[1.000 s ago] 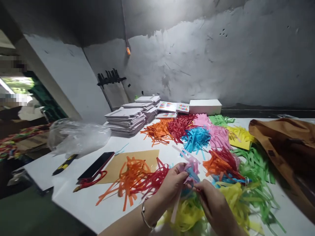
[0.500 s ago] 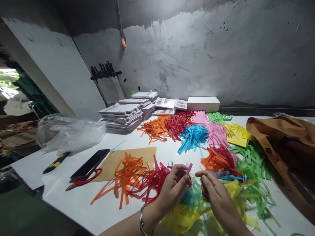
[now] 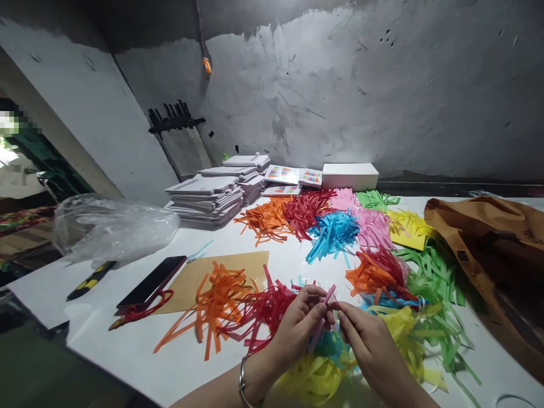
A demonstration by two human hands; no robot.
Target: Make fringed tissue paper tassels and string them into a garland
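My left hand [image 3: 306, 318], with a metal bangle at the wrist, is closed on a pink paper tassel [image 3: 329, 293]; its narrow rolled end sticks up past the thumb. Close beside it, my right hand [image 3: 361, 331] pinches something very thin near that end, perhaps a thread, too fine to make out. Red fringed paper [image 3: 272, 311] lies left of my left hand, with orange fringed paper [image 3: 221, 294] farther left. Yellow fringed paper [image 3: 314, 377] and some blue strips lie beneath both hands, partly hidden by them.
Farther back lie blue tissue fringe [image 3: 334, 232] and other coloured bundles. Stacked white boxes [image 3: 206, 201] stand near the wall. On the left are a phone [image 3: 153, 283], red-handled scissors [image 3: 147, 309], a cutter [image 3: 90, 280] and a plastic bag [image 3: 117, 224]. A brown bag [image 3: 480, 226] sits at right.
My right hand has moved left and now meets my left hand at the pink tassel's end; before, a gap lay between them. The view has shifted slightly.
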